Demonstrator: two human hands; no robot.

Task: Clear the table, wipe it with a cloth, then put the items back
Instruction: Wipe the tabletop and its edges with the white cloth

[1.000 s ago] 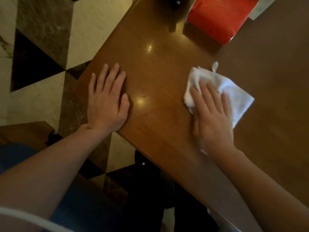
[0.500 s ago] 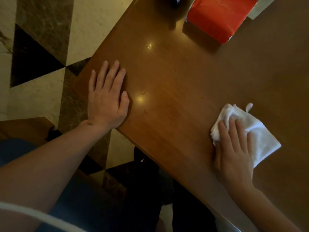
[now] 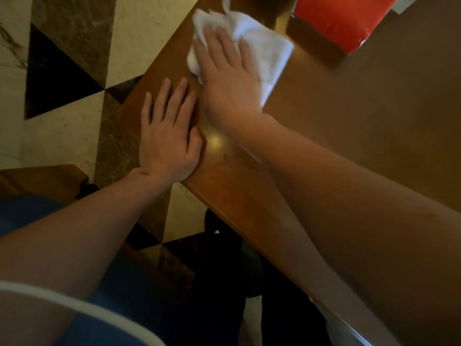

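right hand point(image 3: 228, 78) presses flat, fingers spread, on the white cloth point(image 3: 264, 46); left hand point(image 3: 167, 136) lies open-palmed on the table point(image 3: 349, 121).

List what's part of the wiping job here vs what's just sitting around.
In the job:
- white cloth, pressed flat under the right hand
- wooden table
- left hand, flat at the table's corner
- red packet, at the table's far edge

Just there:
- patterned floor tiles
- low wooden piece beside the table
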